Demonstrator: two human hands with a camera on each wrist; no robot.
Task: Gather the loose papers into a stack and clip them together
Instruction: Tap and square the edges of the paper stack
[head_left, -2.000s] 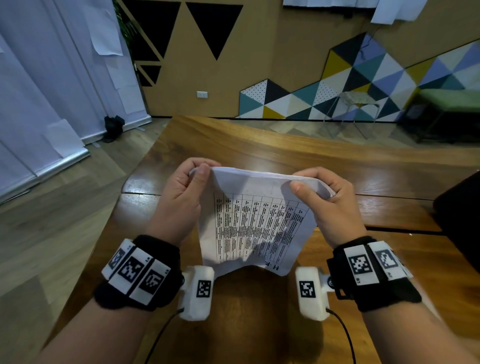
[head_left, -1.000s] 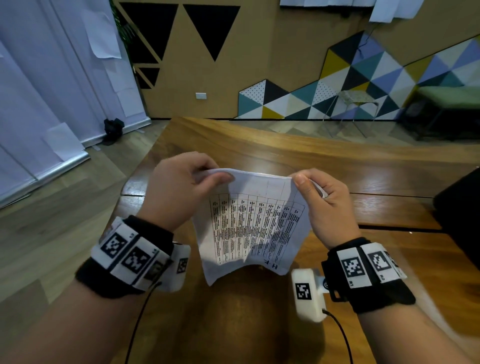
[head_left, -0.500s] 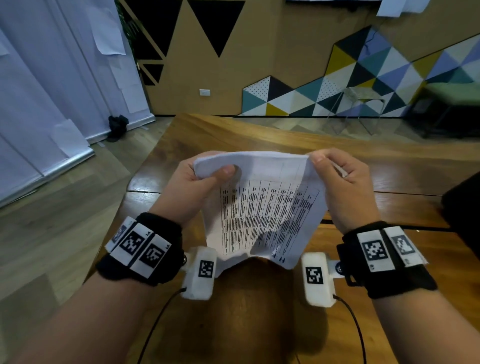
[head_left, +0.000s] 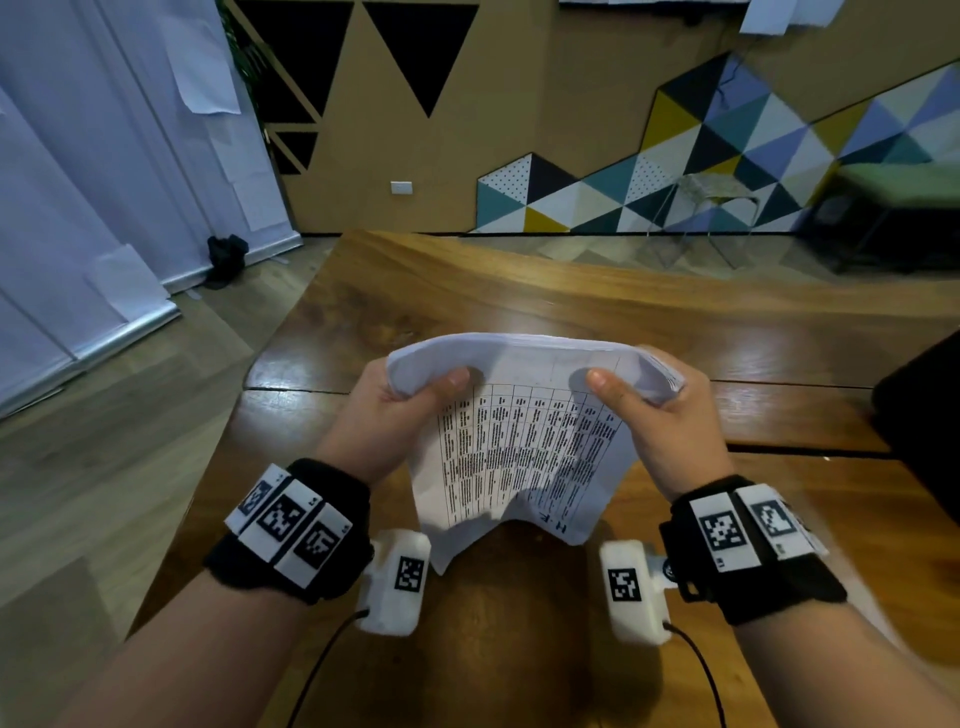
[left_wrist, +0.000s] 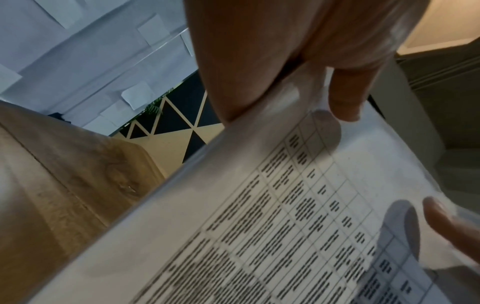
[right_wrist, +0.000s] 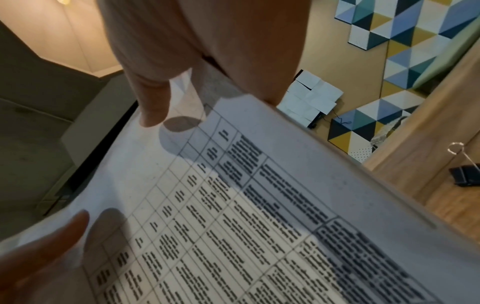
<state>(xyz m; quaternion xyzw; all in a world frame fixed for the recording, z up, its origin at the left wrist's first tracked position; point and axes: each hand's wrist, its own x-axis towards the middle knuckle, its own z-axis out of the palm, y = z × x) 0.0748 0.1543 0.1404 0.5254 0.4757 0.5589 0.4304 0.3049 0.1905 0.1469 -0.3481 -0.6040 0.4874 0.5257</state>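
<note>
A stack of white papers (head_left: 524, 441) with a printed table stands upright over the wooden table (head_left: 467, 291), its lower edge hanging near the surface. My left hand (head_left: 400, 410) grips the top left corner, thumb on the front sheet. My right hand (head_left: 660, 415) grips the top right corner the same way. The top edge curls away from me. The wrist views show the papers (left_wrist: 298, 216) (right_wrist: 259, 216) close up, with a thumb pressed on the sheet in each. A black binder clip (right_wrist: 465, 174) with wire handles lies on the table to the right.
A dark object (head_left: 924, 426) sits at the table's right edge. The table's left edge (head_left: 223, 441) drops to a wooden floor. A wall with coloured triangles stands behind the far end.
My left thumb moved from the corner onto the front sheet. Both hands shifted along the top edge and now hold it wider apart, with the top edge curled over more.
</note>
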